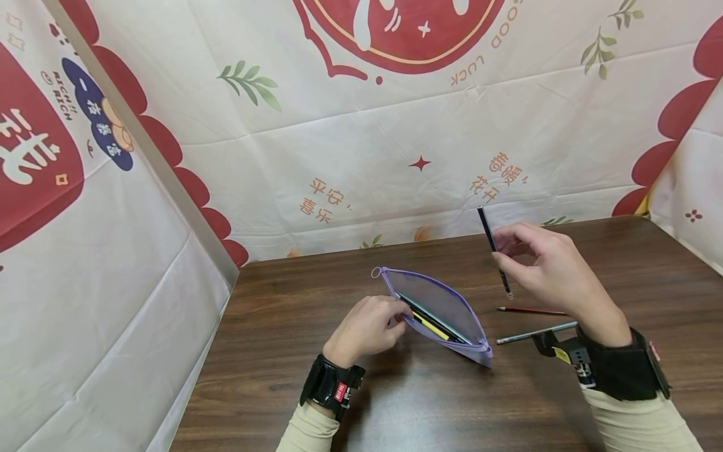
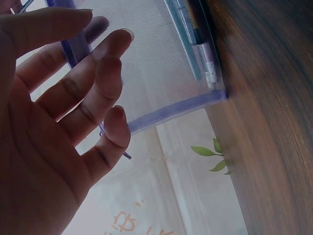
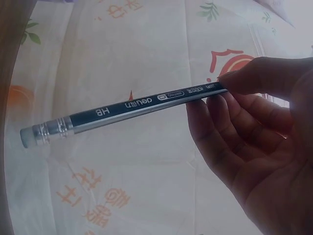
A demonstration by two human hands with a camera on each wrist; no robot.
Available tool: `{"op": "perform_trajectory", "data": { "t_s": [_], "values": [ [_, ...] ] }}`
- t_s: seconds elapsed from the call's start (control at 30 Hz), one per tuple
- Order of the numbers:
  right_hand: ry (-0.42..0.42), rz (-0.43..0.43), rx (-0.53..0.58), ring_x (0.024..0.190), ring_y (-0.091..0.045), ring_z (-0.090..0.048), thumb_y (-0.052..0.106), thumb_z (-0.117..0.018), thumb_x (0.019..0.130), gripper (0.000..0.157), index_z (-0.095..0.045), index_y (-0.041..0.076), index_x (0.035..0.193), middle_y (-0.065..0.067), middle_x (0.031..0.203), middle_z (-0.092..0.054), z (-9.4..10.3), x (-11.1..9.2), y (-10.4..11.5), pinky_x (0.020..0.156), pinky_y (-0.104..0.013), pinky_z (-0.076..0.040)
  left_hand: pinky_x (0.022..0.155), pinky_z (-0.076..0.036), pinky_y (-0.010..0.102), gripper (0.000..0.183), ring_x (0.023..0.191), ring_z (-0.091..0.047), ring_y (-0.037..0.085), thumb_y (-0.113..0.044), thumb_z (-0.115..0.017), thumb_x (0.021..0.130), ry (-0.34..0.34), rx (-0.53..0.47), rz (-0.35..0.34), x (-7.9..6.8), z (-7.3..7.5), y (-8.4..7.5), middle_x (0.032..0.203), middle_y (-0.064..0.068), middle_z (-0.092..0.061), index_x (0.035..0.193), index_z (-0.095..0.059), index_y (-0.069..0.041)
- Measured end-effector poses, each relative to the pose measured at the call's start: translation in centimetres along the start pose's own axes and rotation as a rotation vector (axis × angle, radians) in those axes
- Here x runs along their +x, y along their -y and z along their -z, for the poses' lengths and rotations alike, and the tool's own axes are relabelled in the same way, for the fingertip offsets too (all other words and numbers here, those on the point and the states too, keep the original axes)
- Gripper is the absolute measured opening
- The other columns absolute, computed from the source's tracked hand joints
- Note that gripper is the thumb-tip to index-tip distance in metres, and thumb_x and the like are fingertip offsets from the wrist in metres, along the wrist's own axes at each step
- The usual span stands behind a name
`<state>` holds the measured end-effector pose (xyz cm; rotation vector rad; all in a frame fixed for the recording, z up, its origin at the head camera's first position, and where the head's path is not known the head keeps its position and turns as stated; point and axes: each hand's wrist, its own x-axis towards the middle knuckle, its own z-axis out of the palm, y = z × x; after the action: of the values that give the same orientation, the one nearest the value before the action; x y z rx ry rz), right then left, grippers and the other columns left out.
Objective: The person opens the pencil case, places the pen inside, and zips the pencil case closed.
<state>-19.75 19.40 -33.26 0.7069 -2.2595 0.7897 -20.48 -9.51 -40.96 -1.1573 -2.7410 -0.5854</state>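
Pinching 1 dark pencil [image 3: 142, 108] is the right hand [image 1: 541, 269], while the left hand [image 1: 366, 325] grips the purple pouch [image 1: 449, 306].

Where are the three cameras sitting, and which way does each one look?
Head: on the person's head, looking forward and down at the table and purple pouch; left hand, right hand and cream sleeves show.
Left wrist: on the left wrist, looking past the palm at the pouch; left palm and fingers show.
Right wrist: on the right wrist, looking past the right fingers at the dark pencil and printed cloth; right palm shows too.
Shared: head and right wrist both see that pencil.
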Motion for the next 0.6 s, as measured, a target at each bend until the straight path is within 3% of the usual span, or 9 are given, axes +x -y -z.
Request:
{"op": "perform_trajectory", "data": {
  "t_s": [0.27,0.6],
  "values": [
    [-0.025,-0.008,0.063,0.074,0.003,-0.057,-0.005,-0.075,0.07,0.028,-0.067,0.004,0.094,-0.002,0.084,-0.068,-0.07,0.02,0.27,0.07,-0.003,-0.043,0.055,-0.04,0.015,0.015,0.067,-0.056,0.008,-0.014,-0.062,0.083,-0.002,-0.001,-0.001,-0.02,0.02,0.0,0.081,-0.009,-0.064,0.095,-0.071,-0.015],
    [-0.059,-0.051,0.105,0.072,0.002,-0.055,-0.005,-0.075,0.07,0.027,-0.067,0.002,0.095,-0.002,0.08,-0.067,-0.06,0.13,0.9,0.07,-0.002,-0.043,0.056,-0.041,0.016,0.015,0.069,-0.057,0.01,-0.014,-0.062,0.083,-0.002,0.003,-0.001,0.0,0.03,0.03,0.081,-0.009,-0.064,0.095,-0.071,-0.016]
  ]
}}
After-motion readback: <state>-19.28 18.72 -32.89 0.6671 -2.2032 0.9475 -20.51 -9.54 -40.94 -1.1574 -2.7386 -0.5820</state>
